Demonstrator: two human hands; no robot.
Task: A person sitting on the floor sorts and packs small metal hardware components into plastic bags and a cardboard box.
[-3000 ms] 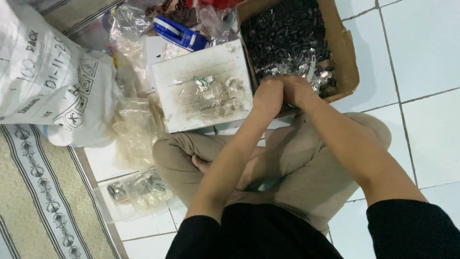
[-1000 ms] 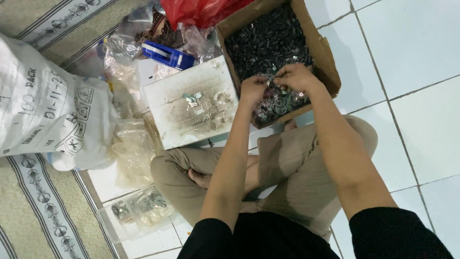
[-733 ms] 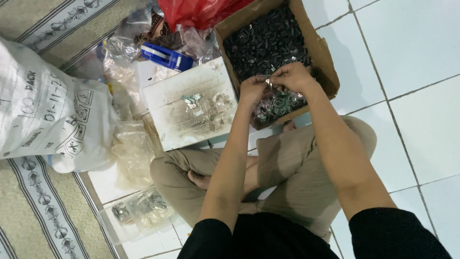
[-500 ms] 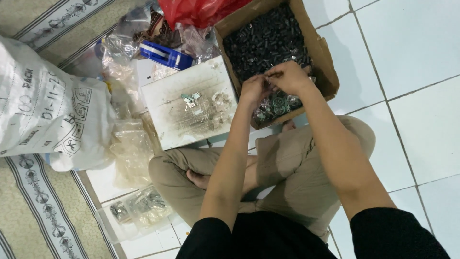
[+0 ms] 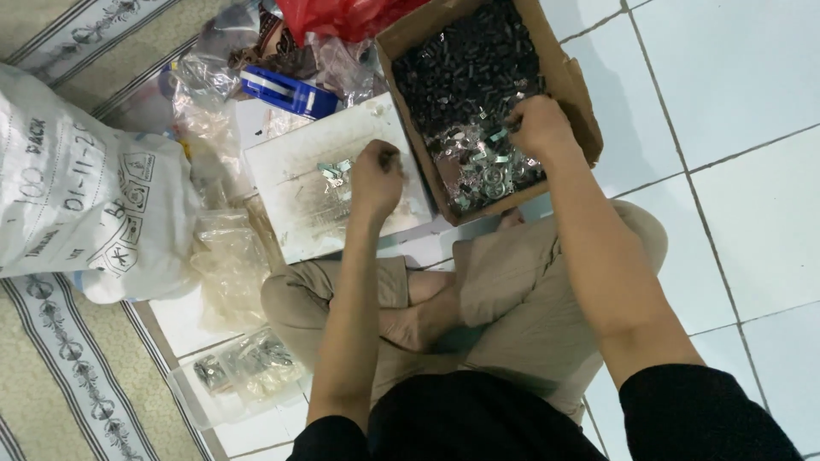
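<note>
Now | left hand (image 5: 377, 175) over white tray (image 5: 290, 183) | right hand (image 5: 536, 126) in cardboard box (image 5: 568, 85)

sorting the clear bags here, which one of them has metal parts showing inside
The clear plastic bag lying on the floor by the person's left knee; dark metal pieces show through it. The crumpled clear bags beside the white sack look empty.

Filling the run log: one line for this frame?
left hand: over white tray, by small metal parts | right hand: in brown cardboard box, on shiny metal pieces
</note>
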